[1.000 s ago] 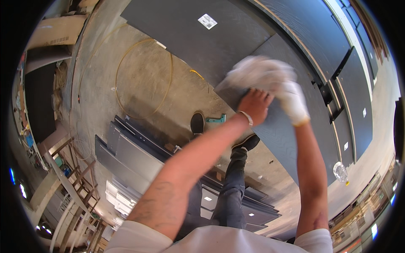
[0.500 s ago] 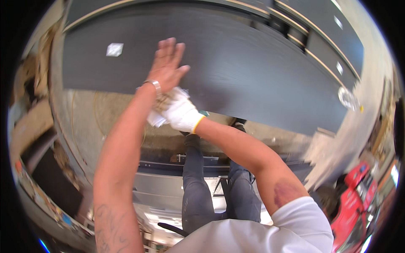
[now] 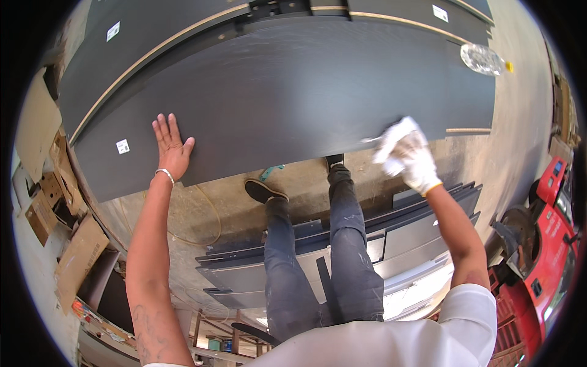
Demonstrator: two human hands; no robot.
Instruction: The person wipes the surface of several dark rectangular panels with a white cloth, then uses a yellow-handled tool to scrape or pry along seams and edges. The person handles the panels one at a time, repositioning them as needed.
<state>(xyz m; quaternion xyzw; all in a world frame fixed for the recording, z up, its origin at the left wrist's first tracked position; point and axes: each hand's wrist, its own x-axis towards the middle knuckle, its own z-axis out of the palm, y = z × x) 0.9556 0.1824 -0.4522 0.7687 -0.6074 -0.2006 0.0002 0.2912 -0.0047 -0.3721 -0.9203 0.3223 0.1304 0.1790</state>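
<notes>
A long dark grey board [image 3: 263,92] lies flat before me. My left hand [image 3: 172,150], bare and with a bracelet at its wrist, rests palm down on the board's left part, fingers stretched out. A small white label [image 3: 123,147] is stuck on the board just left of it. My right hand [image 3: 417,164] wears a white knit glove with a yellow cuff. It is closed on a white cloth [image 3: 394,137], which is slightly blurred and at the board's near edge on the right. The fingertips are partly hidden by the cloth.
A clear plastic bottle [image 3: 482,59] with a yellow cap lies at the far right. More dark boards [image 3: 202,24] lie beyond, and others [image 3: 416,229] are stacked behind my legs. Cardboard pieces [image 3: 82,263] line the left, a red vehicle [image 3: 553,238] the right. A hose [image 3: 217,223] curves on the floor.
My right hand has swung from beside my left wrist out to the right with the cloth. My left hand shows lower and further left in the picture; the view has shifted too.
</notes>
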